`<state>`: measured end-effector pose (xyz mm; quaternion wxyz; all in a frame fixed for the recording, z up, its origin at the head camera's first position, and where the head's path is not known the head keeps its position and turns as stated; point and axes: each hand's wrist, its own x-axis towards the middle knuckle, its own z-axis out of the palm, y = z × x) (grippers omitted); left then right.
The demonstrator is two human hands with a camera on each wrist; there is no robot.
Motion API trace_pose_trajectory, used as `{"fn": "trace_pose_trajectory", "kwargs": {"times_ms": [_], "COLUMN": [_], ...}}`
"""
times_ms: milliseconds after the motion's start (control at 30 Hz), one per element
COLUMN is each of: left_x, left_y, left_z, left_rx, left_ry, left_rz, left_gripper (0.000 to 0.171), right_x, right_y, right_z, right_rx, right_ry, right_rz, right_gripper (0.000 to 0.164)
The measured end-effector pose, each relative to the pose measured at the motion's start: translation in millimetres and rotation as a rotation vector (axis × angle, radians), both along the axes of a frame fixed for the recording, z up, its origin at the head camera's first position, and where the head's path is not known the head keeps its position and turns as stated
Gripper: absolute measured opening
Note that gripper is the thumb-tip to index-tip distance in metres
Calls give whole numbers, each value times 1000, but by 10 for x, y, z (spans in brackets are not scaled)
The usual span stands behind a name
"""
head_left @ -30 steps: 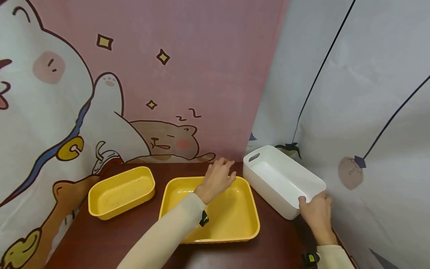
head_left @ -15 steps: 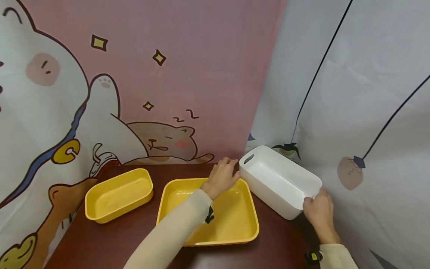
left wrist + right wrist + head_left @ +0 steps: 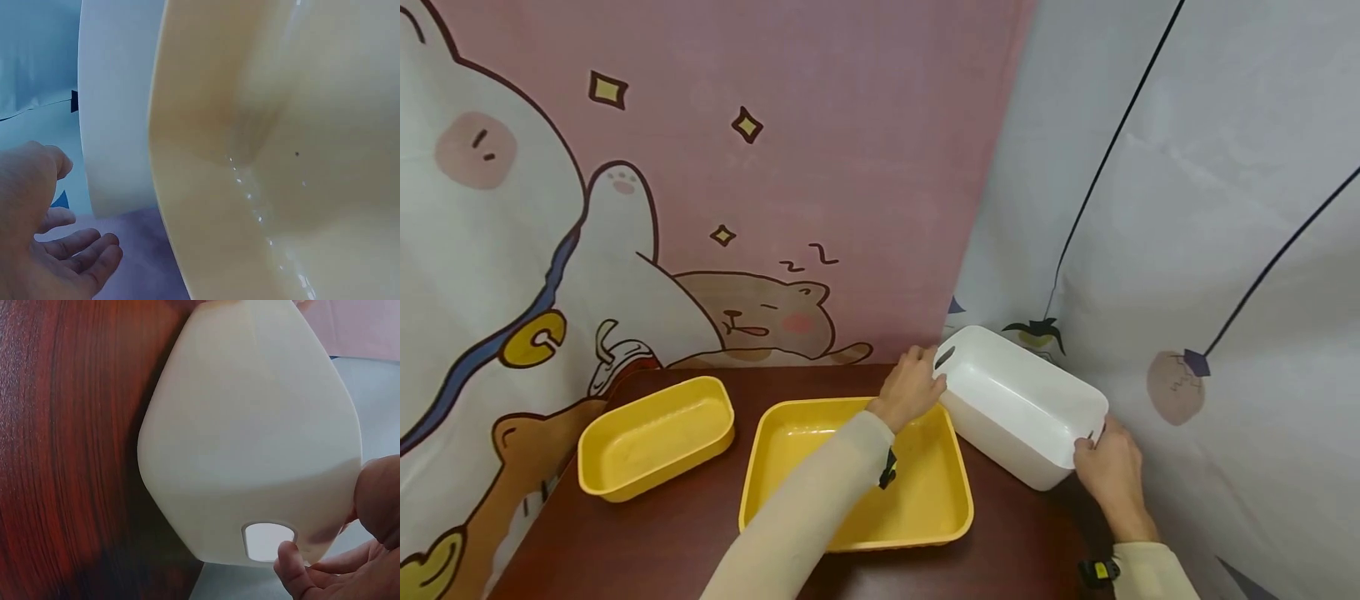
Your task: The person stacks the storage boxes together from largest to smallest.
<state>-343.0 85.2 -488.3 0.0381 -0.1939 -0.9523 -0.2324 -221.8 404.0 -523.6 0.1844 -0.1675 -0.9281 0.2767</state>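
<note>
Head view had the white bin (image 3: 1017, 408) sitting up by the far right corner of the bench (image 3: 647, 533), on a slant, one end toward the far edge and the other angled at the right edge. Right hand (image 3: 1111, 467) had a proper grip on that nearer end, thumb hooked over the rim, and the right wrist cam caught a fingertip right at the handle slot (image 3: 267, 540). Couldn't tell if that end was flat on the wood or tipped up a bit. Left hand (image 3: 907, 387) was over at the bin's other end with fingers loosely bent and spread, so a slack grip with nothing in it. It was just beside the bin; whether a fingertip touched, I couldn't say.

Cream left sleeve (image 3: 808, 500) ran above the large yellow tray (image 3: 925, 492), which sat around the middle of the bench. Tiny dark speck (image 3: 297, 154) inside that one, btw. Small yellow tray (image 3: 658, 433) was slanted near the far left corner, well apart from both hands. Behind the far edge hung a pink cartoon backdrop (image 3: 850, 167) with a dozing bear (image 3: 767, 317), and a pale grey one (image 3: 1247, 208) went up along the right edge.
</note>
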Motion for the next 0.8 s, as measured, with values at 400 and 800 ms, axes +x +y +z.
{"fn": "trace_pose_trajectory", "kwargs": {"times_ms": [400, 800], "left_x": [-97, -90], "left_y": [162, 241], "left_z": [-4, -9], "left_rx": [28, 65], "left_ry": [-68, -135], "left_rz": [22, 70], "left_gripper": [53, 53], "right_x": [22, 25], "right_y": [-1, -29], "right_z": [-9, 29], "right_rx": [32, 26], "right_ry": [29, -4], "right_rz": [-2, -22], "right_gripper": [51, 50]}}
